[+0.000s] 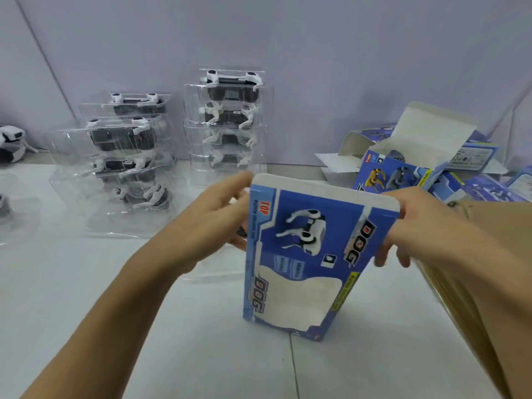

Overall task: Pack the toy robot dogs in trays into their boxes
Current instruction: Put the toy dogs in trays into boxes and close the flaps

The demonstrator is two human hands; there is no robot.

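At the far left edge, near the wall, a loose white toy robot dog (11, 144) sits on the white table (86, 283). To its right stand two piles of clear plastic trays with toy dogs inside: the lower, untidy left stack (123, 165) and the taller right stack (230, 119), both close to the wall and well apart from the hands.

The left hand (213, 217) comes in from the lower left. Its fingers are mostly straight and lie against the left side of the blue box (313, 254); the fingertips go behind the box's edge, so I cannot tell whether they also hold something there. A small dark part shows just beside that edge, under the fingers, too blurred to name.

The blue box stands upright on its short end in the middle of the table, its long axis nearly vertical and leaning a little. The printed face with the white dog picture and the word "DOG" points toward the viewer, and the white flap at the top is the far upper end. The lower end rests on the table.

The right hand (408, 223) grips the box's upper right edge, fingers curled around it and thumb near the top corner.

Behind it, at the right, open blue boxes (408, 165) lie in a heap. In front of the box the table is free.
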